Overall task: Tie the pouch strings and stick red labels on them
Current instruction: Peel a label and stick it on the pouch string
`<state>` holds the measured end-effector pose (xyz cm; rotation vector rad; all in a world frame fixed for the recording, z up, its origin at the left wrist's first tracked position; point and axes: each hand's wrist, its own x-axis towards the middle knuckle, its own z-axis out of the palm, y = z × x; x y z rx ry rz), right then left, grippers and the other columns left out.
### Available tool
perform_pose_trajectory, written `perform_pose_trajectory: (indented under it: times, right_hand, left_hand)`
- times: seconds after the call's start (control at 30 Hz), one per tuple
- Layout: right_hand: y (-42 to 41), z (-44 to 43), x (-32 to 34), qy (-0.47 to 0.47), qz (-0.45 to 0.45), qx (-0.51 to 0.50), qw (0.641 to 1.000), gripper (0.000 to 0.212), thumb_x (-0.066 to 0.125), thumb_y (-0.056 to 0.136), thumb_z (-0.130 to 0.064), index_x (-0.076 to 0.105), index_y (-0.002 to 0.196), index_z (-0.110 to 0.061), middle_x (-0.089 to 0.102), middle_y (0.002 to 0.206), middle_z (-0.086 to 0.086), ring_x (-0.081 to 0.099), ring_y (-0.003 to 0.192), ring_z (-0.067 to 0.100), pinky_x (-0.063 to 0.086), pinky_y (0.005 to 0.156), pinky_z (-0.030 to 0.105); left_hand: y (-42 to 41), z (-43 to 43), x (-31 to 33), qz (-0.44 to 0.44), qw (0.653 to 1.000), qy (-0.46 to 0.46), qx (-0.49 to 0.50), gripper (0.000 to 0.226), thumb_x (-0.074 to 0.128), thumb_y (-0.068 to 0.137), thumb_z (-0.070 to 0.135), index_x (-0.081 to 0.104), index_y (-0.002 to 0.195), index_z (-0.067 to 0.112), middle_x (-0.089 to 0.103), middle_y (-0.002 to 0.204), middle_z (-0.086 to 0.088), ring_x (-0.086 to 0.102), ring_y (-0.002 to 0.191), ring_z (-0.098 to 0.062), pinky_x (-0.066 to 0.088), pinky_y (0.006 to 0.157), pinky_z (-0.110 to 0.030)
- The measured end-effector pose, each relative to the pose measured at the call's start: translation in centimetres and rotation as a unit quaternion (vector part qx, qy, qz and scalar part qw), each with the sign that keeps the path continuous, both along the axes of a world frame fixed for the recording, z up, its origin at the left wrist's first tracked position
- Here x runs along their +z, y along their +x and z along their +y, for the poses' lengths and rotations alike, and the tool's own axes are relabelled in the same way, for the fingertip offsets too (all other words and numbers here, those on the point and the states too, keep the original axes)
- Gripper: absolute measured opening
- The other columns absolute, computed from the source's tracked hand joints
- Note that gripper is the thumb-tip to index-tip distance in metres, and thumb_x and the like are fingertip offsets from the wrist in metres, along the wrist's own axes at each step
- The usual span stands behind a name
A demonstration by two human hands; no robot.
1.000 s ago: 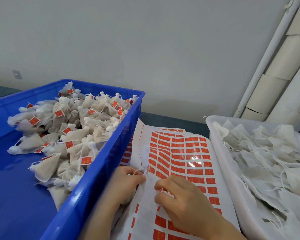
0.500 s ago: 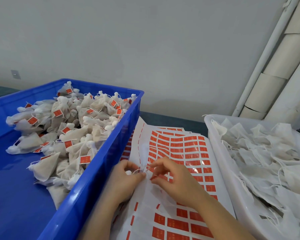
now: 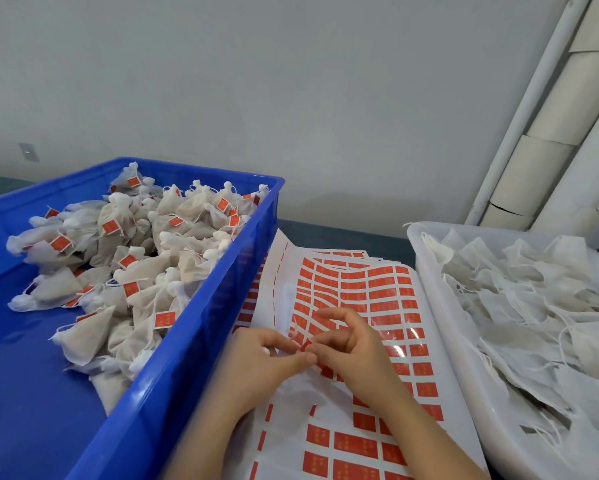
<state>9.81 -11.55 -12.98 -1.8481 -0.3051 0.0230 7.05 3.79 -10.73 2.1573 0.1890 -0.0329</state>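
At nine o'clock from the hands sits a blue crate [image 3: 194, 327], heaped with tied pouches [image 3: 142, 271] that already carry red tags; its near corner runs out of view at the bottom.

The left hand [image 3: 263, 365] comes up from six o'clock, forearm cut off by the frame. Its fingers are curled under, and its thumb and forefinger are nipped together on a small red label [image 3: 305, 346]. A scrap of white [image 3: 266, 350] peeps from under those fingers; I can't tell whether it is pouch or string.

The right hand [image 3: 360, 351] meets it from four o'clock, pinching the same label between thumb and forefinger, the other fingers arched up and apart. The label is mostly hidden by the fingertips.

Both hands hover over the label sheets [image 3: 370, 292], spread on the desk [image 3: 343, 233].

At three o'clock a white tub [image 3: 440, 306] holds loose pouches [image 3: 533, 306], their strings straggling, its far side cropped. At one o'clock pale tubes [image 3: 540, 161] lean against the wall.
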Motion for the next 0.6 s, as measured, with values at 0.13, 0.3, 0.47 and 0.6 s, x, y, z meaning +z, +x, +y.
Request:
perform_pose_trajectory:
  times: [0.13,0.3,0.47,0.6]
  right_hand:
    - [0.1,0.0,-0.1,0.012,0.003,-0.004,1.000,0.039,0.073,0.077,-0.019,0.052,0.105,-0.036,0.070,0.084,-0.021,0.067,0.083,0.000,0.053,0.066,0.012]
    - [-0.2,-0.9,0.1,-0.029,-0.036,-0.037,0.998,0.030,0.070,0.080,-0.031,0.052,0.100,-0.043,0.066,0.089,-0.028,0.061,0.089,-0.009,0.049,0.066,0.006]
    - [-1.4,-1.4,0.2,-0.177,0.006,0.018,0.984,0.053,0.077,0.068,-0.043,0.038,0.103,-0.053,0.055,0.093,-0.035,0.055,0.087,-0.012,0.039,0.064,0.002]
    - [-1.6,-1.1,-0.1,-0.179,0.015,0.011,0.984,0.060,0.077,0.066,-0.042,0.033,0.104,-0.055,0.053,0.097,-0.034,0.052,0.090,-0.013,0.037,0.068,0.003]
  left_hand:
    - [0.3,0.0,-0.4,0.004,1.000,-0.003,0.014,0.012,0.073,0.074,0.041,0.067,0.068,0.033,0.062,0.074,0.017,0.060,0.070,-0.005,0.039,0.055,-0.008]
    - [0.6,0.0,-1.0,0.021,0.999,-0.011,0.035,0.012,0.072,0.077,0.034,0.066,0.068,0.027,0.062,0.077,0.015,0.061,0.071,-0.005,0.042,0.056,-0.012]
    - [0.6,0.0,-1.1,0.030,0.999,-0.009,0.040,0.012,0.070,0.079,0.032,0.067,0.070,0.024,0.064,0.073,0.012,0.063,0.063,-0.006,0.043,0.052,-0.013]
    - [0.4,0.1,-1.0,0.039,0.999,-0.012,0.034,0.011,0.068,0.081,0.032,0.066,0.073,0.024,0.067,0.074,0.009,0.065,0.063,-0.009,0.045,0.054,-0.015]
